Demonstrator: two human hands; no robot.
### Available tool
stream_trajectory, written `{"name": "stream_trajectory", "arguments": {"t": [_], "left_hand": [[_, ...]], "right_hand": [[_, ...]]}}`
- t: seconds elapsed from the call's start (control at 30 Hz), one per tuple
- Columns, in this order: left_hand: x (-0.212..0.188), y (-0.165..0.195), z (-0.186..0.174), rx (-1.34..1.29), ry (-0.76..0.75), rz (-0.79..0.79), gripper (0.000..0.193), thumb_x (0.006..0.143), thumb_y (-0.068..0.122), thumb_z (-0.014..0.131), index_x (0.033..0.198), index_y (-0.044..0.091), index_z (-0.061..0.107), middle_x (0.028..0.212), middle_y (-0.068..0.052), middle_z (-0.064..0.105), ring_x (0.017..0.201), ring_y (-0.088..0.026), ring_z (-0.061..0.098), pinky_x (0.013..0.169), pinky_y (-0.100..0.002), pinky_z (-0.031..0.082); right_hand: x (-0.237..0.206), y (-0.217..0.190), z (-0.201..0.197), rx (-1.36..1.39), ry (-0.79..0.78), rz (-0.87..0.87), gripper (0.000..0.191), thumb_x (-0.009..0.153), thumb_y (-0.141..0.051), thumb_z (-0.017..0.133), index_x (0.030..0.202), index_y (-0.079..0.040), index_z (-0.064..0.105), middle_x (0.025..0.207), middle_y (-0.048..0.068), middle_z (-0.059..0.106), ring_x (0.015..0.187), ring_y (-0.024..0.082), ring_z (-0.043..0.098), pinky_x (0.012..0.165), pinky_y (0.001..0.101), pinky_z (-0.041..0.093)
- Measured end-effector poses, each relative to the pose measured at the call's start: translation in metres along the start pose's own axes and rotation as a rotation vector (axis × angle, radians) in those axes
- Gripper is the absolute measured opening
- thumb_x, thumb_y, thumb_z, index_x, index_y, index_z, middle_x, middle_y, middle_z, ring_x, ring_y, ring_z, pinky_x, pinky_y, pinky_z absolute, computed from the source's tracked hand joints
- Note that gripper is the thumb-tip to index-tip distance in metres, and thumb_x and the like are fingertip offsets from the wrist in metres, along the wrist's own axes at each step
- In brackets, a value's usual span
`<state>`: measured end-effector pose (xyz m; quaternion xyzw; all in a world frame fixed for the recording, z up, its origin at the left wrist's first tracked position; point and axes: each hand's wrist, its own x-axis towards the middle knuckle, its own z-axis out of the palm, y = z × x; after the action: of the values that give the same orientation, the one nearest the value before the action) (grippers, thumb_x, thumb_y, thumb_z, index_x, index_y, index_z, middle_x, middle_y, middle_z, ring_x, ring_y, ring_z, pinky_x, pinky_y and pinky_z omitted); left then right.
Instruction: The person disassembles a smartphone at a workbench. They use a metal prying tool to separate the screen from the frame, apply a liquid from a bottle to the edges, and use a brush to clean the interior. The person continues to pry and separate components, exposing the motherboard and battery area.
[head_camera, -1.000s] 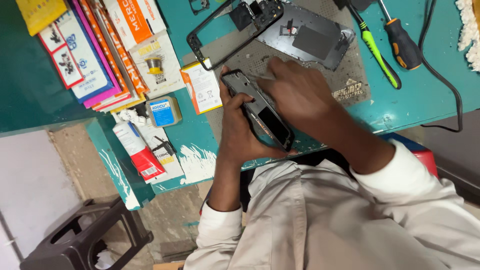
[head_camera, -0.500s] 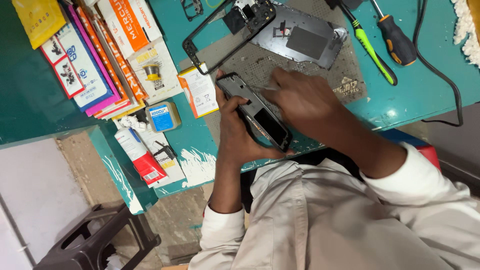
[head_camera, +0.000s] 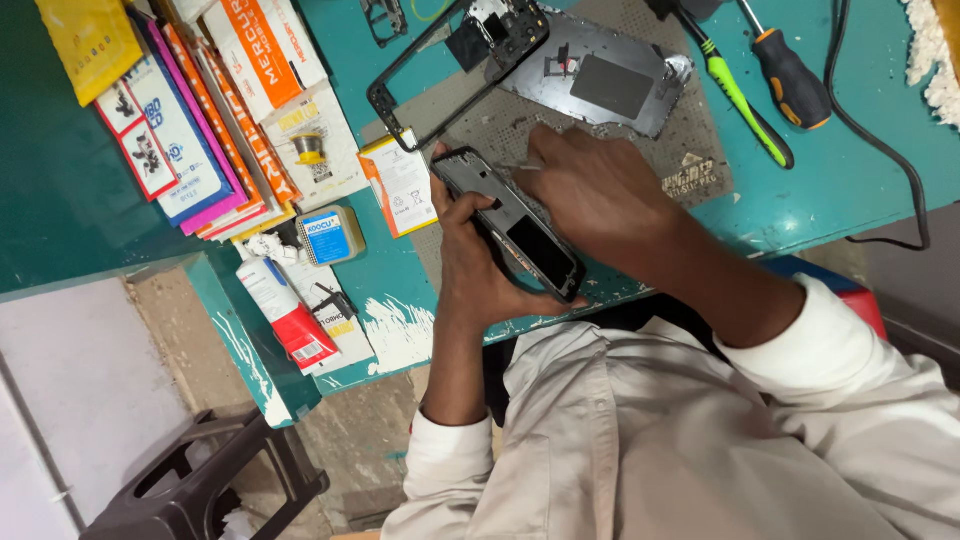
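Observation:
My left hand (head_camera: 470, 270) grips a dismantled black phone (head_camera: 520, 235) from below and holds it tilted just above the near edge of the teal table (head_camera: 850, 190). My right hand (head_camera: 600, 190) rests over the phone's upper end, pinching a thin metal tool (head_camera: 522, 167) whose tip points at the phone's top. Behind the hands, a grey work mat (head_camera: 690, 150) carries a black phone frame (head_camera: 440, 75) and a grey metal back plate (head_camera: 610, 85).
A green screwdriver (head_camera: 740, 95) and an orange-and-black screwdriver (head_camera: 790, 70) lie at the back right beside a black cable (head_camera: 890, 150). Flat colourful packages (head_camera: 200, 120), a small orange-and-white box (head_camera: 400, 185), a blue tin (head_camera: 330, 235) and a red-and-white tube (head_camera: 290, 320) sit left. A black stool (head_camera: 200, 480) stands below.
Both hands keep the same hold on the phone and the tool. Only the view has shifted slightly.

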<state>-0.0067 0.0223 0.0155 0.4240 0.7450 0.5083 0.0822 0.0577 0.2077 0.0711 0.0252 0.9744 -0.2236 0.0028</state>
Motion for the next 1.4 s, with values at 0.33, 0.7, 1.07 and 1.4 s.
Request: {"name": "stream_trajectory", "arguments": {"t": [0.33, 0.7, 1.07, 1.4], "left_hand": [[0.002, 0.004, 0.0, 0.008, 0.007, 0.004, 0.122, 0.038, 0.057, 0.103, 0.127, 0.011, 0.033, 0.164, -0.04, 0.018, 0.156, -0.052, 0.021, 0.13, -0.055, 0.026], [0.003, 0.003, -0.001, 0.018, -0.006, 0.007, 0.125, 0.036, 0.056, 0.104, 0.127, 0.009, 0.033, 0.164, -0.04, 0.016, 0.16, -0.053, 0.019, 0.13, -0.055, 0.025], [0.0, 0.002, 0.001, -0.011, -0.012, -0.027, 0.127, 0.036, 0.059, 0.103, 0.131, 0.008, 0.034, 0.161, -0.041, 0.021, 0.159, -0.052, 0.023, 0.132, -0.056, 0.03], [0.003, 0.006, -0.001, 0.038, -0.003, 0.004, 0.126, 0.036, 0.057, 0.104, 0.128, 0.009, 0.032, 0.163, -0.039, 0.016, 0.156, -0.05, 0.021, 0.129, -0.055, 0.027]], "right_hand": [[0.025, 0.013, 0.02, -0.211, 0.273, -0.182, 0.03, 0.087, -0.011, 0.064, 0.114, -0.007, 0.076, 0.114, 0.011, 0.065, 0.1, 0.026, 0.063, 0.084, 0.0416, 0.047], [0.026, 0.013, 0.016, -0.31, 0.275, -0.224, 0.024, 0.088, -0.014, 0.067, 0.109, -0.009, 0.076, 0.112, 0.008, 0.064, 0.102, 0.023, 0.061, 0.087, 0.0389, 0.047], [-0.011, 0.007, 0.004, -0.445, 0.126, -0.256, 0.027, 0.085, -0.018, 0.067, 0.109, -0.008, 0.074, 0.105, 0.005, 0.066, 0.095, 0.02, 0.061, 0.077, 0.0346, 0.045], [-0.056, -0.002, -0.012, -0.472, 0.264, -0.278, 0.026, 0.082, -0.019, 0.067, 0.105, -0.007, 0.071, 0.106, 0.004, 0.065, 0.092, 0.02, 0.061, 0.082, 0.0324, 0.047]]}}
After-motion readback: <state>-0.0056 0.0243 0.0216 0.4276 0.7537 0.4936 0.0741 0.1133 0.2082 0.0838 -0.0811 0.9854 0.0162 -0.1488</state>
